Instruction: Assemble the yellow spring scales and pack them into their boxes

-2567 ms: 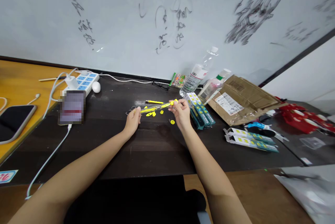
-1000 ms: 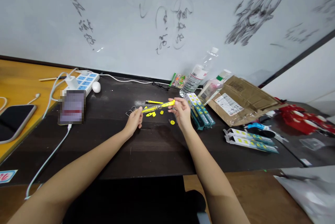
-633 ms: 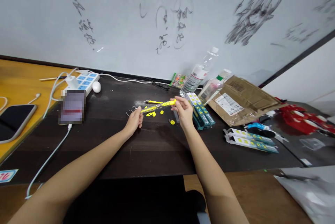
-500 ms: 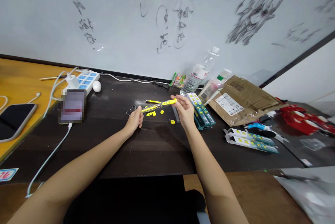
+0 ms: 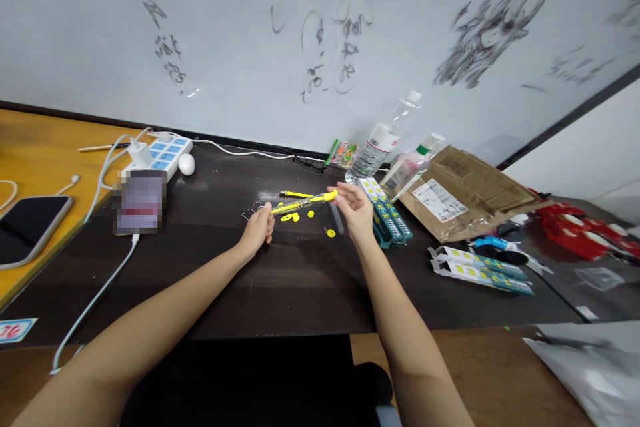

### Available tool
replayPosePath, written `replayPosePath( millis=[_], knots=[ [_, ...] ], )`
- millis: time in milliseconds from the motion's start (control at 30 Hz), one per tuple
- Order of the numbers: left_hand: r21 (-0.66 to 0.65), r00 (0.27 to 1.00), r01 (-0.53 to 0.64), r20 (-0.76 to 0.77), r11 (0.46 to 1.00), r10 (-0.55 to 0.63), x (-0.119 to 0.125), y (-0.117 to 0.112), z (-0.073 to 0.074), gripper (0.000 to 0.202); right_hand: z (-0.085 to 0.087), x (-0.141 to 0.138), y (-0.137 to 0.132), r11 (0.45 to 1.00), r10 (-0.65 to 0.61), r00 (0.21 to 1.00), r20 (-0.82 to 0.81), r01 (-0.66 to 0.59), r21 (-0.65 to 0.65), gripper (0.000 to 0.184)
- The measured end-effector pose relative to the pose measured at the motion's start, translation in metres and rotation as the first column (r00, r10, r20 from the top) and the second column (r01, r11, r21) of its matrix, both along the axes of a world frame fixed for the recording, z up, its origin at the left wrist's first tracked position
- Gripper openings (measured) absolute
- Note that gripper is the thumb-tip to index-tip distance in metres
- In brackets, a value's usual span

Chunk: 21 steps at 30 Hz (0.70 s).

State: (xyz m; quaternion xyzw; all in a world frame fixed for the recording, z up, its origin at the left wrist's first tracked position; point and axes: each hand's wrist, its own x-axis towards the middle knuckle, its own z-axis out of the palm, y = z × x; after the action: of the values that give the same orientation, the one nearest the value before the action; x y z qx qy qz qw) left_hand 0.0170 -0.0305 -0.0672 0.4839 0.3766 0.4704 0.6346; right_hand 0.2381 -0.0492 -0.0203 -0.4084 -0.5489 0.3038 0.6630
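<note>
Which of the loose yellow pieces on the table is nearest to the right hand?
The round yellow piece just left of the right hand. It lies farther right and lower in the picture than the other loose yellow pieces.

Over the dark table (image 5: 300,300), the left hand (image 5: 256,232) grips one end of a clear and yellow tube (image 5: 303,205), while the right hand's (image 5: 356,214) fingers pinch its yellow end, the tube tilting up toward two o'clock. Clockwise around the tube: a whiteboard (image 5: 225,47) at twelve, a tall water bottle (image 5: 376,150) at two, a brown parcel (image 5: 463,180) at three, a yellow ring (image 5: 331,233) near four, a power strip (image 5: 167,154) at ten.
</note>
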Motion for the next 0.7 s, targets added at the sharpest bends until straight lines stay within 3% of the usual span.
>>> replayPosePath(
  millis=[233,500,700],
  knots=[
    [0.054,0.999,-0.003,-0.047,0.999,0.006,0.001,-0.005,0.002,0.045,-0.007,0.005,0.006,0.995,-0.102,0.994,0.039,0.103,-0.017,0.021],
    [0.117,0.993,-0.027,-0.114,0.993,0.041,0.001,-0.007,0.002,0.043,-0.010,-0.002,0.006,0.996,-0.038,0.998,-0.041,0.035,-0.079,0.032],
    [0.258,0.975,-0.062,-0.192,0.964,0.114,0.000,-0.010,0.002,0.039,-0.008,-0.007,0.002,0.966,0.003,0.998,-0.067,-0.020,-0.258,0.038]
  ],
)
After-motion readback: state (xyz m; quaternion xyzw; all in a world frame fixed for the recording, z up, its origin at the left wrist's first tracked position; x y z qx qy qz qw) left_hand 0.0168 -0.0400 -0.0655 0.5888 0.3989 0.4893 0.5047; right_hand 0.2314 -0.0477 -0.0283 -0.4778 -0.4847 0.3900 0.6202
